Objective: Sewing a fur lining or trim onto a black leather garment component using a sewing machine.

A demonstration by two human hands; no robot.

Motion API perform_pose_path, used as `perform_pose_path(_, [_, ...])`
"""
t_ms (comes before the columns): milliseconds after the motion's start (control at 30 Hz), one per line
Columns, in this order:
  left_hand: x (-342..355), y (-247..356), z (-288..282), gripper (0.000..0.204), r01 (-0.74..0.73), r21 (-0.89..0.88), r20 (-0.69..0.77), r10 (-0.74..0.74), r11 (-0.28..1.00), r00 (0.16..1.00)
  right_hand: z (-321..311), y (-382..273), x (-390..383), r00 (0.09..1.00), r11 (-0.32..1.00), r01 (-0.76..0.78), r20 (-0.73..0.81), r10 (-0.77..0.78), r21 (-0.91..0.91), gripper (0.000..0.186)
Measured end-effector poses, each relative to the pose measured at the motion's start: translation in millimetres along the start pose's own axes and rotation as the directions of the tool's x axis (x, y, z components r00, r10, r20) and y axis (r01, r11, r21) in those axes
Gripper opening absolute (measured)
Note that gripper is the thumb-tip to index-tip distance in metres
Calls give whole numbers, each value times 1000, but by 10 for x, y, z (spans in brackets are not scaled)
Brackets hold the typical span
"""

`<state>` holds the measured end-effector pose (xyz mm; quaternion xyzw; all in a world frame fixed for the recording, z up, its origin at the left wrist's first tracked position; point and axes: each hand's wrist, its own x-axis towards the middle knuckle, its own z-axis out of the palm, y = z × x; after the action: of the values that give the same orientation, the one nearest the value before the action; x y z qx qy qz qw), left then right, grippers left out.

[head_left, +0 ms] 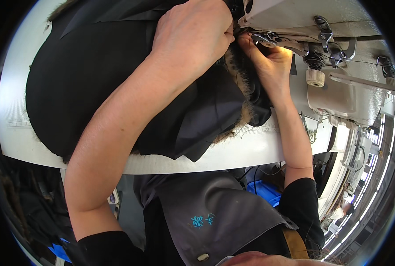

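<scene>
Left hand (193, 37) lying knuckles-up on the black garment (91, 80), fingers curled down and pressing the cloth flat just short of the sewing machine head (339, 53). Right hand (273, 62) just beside it, fingertips pinched on the garment's edge right under the presser foot (268, 40) (grip partly hidden by the metal parts above). Brown fur trim (244, 95) running along the fabric edge between the two wrists and trailing below the right hand. Rest of the garment spread under and to the left of the left forearm, draped over the white table (233, 155). Grey apron (206, 208) below both forearms, near the elbows. Blue bin (264, 190) beneath the table edge, beside the right elbow.
</scene>
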<state>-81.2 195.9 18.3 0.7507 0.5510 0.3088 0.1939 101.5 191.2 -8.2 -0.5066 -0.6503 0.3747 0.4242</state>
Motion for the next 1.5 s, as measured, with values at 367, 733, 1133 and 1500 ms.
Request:
perform_pose_path(367, [-8,-13,10,16,-40,11,4,40,999,999,-19,-19,-23,1000,996,-22,-16,21,-88,14])
perform_pose_path(733, [26,-121,-73,23,-91,-150,113,109,985,988,-33,-33,-61,996,1000,14,90,-13,-8,11])
perform_pose_path(1133, [16,-24,-22,18,-41,-67,122,49,997,991,-14,2,-46,997,998,11,74,-15,58,13])
perform_pose_path(1500, [-4,32,-95,10,-13,-147,8,15,989,1000,-208,29,-43,995,988,-65,-86,53,-138,13])
